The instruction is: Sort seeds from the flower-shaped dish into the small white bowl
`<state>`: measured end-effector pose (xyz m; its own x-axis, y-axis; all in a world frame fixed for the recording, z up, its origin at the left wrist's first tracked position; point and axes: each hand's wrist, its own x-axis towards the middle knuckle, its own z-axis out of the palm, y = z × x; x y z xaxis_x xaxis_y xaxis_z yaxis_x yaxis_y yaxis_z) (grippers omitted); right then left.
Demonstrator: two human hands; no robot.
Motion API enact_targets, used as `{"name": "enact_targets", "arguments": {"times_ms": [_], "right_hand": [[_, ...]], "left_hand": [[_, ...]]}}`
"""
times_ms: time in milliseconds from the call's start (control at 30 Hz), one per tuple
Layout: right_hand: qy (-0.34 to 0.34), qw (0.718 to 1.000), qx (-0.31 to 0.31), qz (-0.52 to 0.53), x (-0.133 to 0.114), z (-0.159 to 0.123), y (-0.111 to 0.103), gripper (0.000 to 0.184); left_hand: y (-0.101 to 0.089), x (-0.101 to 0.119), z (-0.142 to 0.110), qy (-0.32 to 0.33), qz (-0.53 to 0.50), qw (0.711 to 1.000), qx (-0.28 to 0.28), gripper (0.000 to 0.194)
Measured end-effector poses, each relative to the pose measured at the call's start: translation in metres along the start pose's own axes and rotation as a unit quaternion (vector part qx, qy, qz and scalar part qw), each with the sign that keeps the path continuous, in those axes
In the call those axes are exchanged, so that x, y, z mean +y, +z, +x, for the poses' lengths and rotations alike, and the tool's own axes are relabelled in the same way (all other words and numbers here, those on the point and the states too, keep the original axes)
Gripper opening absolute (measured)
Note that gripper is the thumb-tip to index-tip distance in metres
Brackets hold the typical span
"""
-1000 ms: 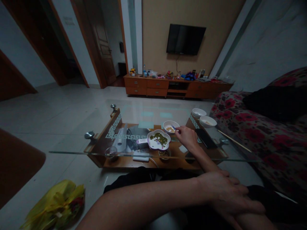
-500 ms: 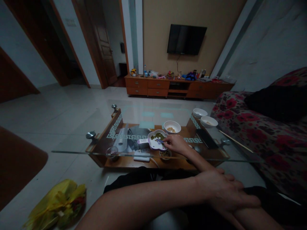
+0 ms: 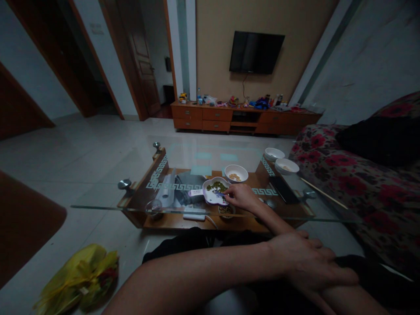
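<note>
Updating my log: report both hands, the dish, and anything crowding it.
Right hand pinching thin tool at dish. Left hand on right forearm. Green bits partly covering dish. White bowl with tan pieces close behind.

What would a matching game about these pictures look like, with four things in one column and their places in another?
Column one
1. Right hand
2. Left hand
3. Yellow bag
4. Television

Column two
A. On the tan wall
B. Laid over the right forearm
C. At the white dish of small green bits
D. On the floor

Right pairs: 1-C, 2-B, 3-D, 4-A.
</note>
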<state>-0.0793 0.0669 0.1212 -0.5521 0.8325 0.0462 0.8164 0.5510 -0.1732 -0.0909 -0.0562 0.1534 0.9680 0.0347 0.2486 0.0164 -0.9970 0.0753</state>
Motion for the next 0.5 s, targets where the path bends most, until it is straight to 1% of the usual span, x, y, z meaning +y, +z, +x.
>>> {"name": "enact_targets", "arguments": {"times_ms": [100,167,233,300,333,367,400,500], "right_hand": [[-0.009,1.0,0.005,-0.004,0.001,0.0,-0.002,0.025],[0.004,0.999,0.036,0.001,0.003,0.0,-0.006,0.027],[0.047,0.994,0.103,0.008,0.007,-0.001,-0.012,0.03],[0.113,0.977,0.18,0.009,0.012,-0.002,-0.017,0.034],[0.146,0.968,0.205,0.005,0.015,-0.003,-0.019,0.035],[0.177,0.96,0.216,-0.003,0.017,-0.004,-0.02,0.035],[0.203,0.956,0.212,-0.013,0.019,-0.005,-0.021,0.035],[0.236,0.956,0.169,-0.04,0.021,-0.007,-0.023,0.035]], "left_hand": [[0.002,0.0,0.0,0.004,0.001,1.0,0.017,0.049],[0.004,0.001,0.0,0.007,0.006,1.0,0.025,0.048],[0.004,0.002,0.002,0.011,0.006,1.0,0.024,0.047],[0.004,0.002,0.003,0.021,0.004,1.0,0.02,0.047],[0.003,0.002,0.004,0.026,0.005,1.0,0.018,0.048],[0.002,0.002,0.004,0.03,0.005,0.999,0.014,0.048],[0.001,0.001,0.005,0.034,0.004,0.999,0.008,0.048],[-0.001,0.0,0.007,0.033,-0.004,0.999,-0.017,0.05]]}}
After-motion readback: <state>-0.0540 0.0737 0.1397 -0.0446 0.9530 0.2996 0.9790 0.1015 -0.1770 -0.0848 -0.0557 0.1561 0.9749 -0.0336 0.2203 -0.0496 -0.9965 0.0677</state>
